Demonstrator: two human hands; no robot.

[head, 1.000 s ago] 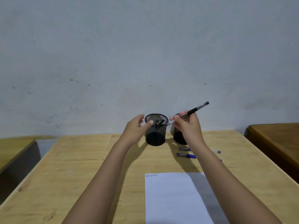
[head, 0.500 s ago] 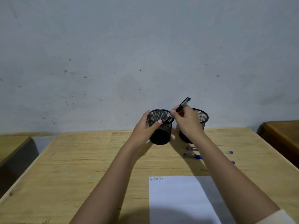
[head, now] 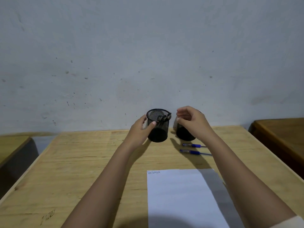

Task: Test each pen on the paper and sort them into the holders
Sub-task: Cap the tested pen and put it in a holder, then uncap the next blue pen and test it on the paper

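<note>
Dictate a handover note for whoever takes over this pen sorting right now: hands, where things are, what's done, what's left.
Left hand grips the left holder. Right hand holds nothing, fingers loosely curled, in front of the right holder.
Done: dark pens sit in the left holder; scribbles mark the paper at its top corner.
Left: two blue pens lie on the table near the right holder, to be tested and sorted.
</note>
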